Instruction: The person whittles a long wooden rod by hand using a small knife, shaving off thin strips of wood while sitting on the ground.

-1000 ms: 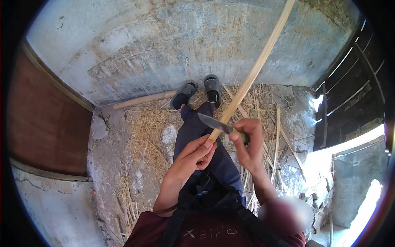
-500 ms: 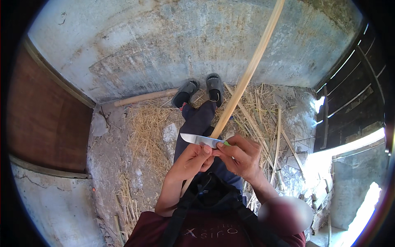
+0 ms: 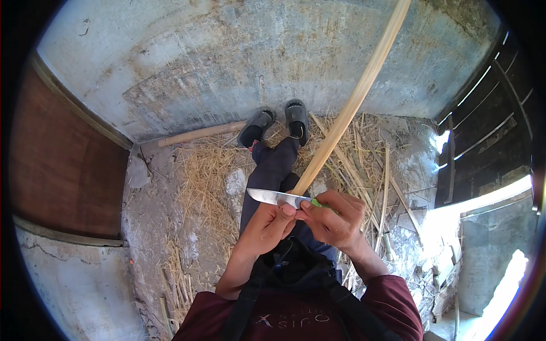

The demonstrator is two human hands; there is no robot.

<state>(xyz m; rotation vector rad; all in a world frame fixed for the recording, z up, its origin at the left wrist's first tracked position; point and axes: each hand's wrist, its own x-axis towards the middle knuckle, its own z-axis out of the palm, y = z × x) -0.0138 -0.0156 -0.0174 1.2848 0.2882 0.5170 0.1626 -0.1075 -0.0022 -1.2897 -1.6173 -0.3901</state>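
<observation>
A long, pale bamboo strip slants from the upper right down to my hands, in front of my crossed legs. Across its lower part lies a knife with a broad shiny blade, its tip pointing left. My right hand is closed round the knife's green handle, thumb near the base of the blade. Just below the blade, my left hand pinches the strip, its thumb close to the right fingers. The strip's edge under the blade and the grip of the left fingertips are partly hidden.
Straw and loose bamboo pieces litter the floor around my legs. A thick pole lies along the base of the stained wall. To the left is a brown door panel, to the right dark slatted boards.
The bamboo strip's far end has swung to the right. Both hands and the knife have shifted slightly, the blade tip sitting a little lower and farther left.
</observation>
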